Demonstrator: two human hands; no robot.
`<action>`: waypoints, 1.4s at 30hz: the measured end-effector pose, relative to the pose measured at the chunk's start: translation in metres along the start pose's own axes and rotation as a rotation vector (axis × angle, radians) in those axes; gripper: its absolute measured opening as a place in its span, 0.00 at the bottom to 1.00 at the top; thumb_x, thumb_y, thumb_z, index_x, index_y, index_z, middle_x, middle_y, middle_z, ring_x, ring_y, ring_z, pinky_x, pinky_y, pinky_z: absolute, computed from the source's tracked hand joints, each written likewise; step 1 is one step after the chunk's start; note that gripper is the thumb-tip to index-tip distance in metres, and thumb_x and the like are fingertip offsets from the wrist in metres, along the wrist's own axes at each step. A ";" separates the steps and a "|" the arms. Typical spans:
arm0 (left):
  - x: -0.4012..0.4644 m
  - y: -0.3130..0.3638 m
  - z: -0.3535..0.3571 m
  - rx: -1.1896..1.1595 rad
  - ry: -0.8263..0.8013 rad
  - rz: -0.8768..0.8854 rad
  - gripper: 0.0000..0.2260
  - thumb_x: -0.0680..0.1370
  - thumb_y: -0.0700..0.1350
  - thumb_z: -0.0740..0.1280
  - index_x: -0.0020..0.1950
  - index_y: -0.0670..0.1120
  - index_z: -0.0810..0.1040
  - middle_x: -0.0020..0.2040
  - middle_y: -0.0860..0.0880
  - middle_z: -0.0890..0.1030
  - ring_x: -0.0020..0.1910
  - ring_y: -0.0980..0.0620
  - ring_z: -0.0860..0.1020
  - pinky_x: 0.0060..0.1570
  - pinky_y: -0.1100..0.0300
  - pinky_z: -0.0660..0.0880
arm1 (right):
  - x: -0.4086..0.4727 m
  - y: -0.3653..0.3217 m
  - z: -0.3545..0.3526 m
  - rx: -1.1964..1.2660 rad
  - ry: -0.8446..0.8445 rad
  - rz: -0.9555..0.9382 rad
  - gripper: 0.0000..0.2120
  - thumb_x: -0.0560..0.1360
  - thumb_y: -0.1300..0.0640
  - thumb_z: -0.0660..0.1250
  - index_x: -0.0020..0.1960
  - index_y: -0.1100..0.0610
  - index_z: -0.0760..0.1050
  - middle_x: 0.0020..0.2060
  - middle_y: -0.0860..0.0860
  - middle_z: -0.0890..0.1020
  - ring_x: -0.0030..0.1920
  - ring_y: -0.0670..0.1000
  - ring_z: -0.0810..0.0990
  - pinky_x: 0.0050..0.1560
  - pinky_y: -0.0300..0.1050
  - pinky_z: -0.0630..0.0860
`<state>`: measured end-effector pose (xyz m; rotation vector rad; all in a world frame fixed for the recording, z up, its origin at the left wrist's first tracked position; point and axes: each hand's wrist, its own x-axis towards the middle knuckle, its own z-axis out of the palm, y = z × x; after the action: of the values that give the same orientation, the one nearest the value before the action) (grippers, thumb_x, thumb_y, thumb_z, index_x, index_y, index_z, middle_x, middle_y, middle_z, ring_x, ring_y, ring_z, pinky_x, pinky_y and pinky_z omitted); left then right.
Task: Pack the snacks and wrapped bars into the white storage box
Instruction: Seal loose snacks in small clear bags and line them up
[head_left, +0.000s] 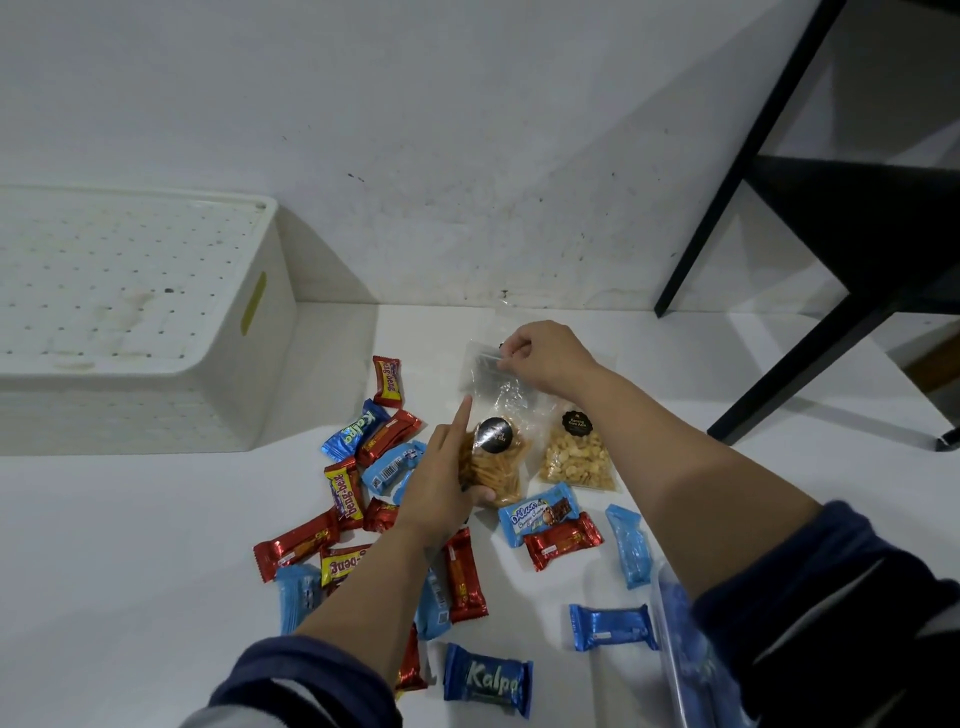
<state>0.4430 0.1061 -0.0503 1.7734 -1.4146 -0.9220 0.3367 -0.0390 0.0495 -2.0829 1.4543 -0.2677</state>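
A clear bag of orange snack sticks (496, 470) with a black round label stands on the white floor. My left hand (447, 483) grips its lower part, index finger pointing up. My right hand (545, 353) pinches the bag's clear top edge. Beside it on the right lies a clear bag of pale nuts (574, 457). Several wrapped bars in red, blue and yellow (343, 493) lie scattered left of and below the bags. The white storage box (130, 322) sits at the far left, upside down with its dotted bottom facing up.
A black metal frame leg (737, 171) rises at the right by the white wall. A clear blue-tinted plastic lid (685, 649) lies at the lower right under my right sleeve. More bars, including a dark blue Kalpa (488, 680), lie near the bottom edge.
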 end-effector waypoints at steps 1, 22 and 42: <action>0.000 0.000 0.000 -0.003 0.000 -0.002 0.50 0.69 0.38 0.75 0.78 0.58 0.45 0.64 0.52 0.68 0.61 0.56 0.69 0.55 0.62 0.69 | 0.001 -0.002 0.000 -0.001 0.006 -0.006 0.05 0.74 0.57 0.69 0.46 0.57 0.82 0.38 0.46 0.79 0.43 0.47 0.77 0.49 0.45 0.77; -0.001 -0.003 0.000 0.037 -0.001 0.012 0.49 0.70 0.39 0.75 0.77 0.59 0.44 0.68 0.53 0.67 0.59 0.61 0.66 0.53 0.66 0.68 | 0.007 -0.028 0.016 -0.018 -0.005 0.036 0.06 0.70 0.56 0.67 0.37 0.48 0.79 0.41 0.41 0.82 0.50 0.48 0.80 0.56 0.52 0.77; 0.002 0.011 -0.004 -0.133 0.006 -0.030 0.41 0.70 0.39 0.75 0.76 0.57 0.56 0.66 0.55 0.63 0.63 0.58 0.64 0.61 0.61 0.68 | -0.018 0.004 -0.012 -0.140 0.020 0.073 0.11 0.74 0.67 0.64 0.49 0.57 0.83 0.54 0.53 0.83 0.55 0.53 0.80 0.56 0.46 0.78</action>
<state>0.4414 0.1024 -0.0396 1.7011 -1.2953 -1.0024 0.3203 -0.0278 0.0598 -2.1365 1.5989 -0.1623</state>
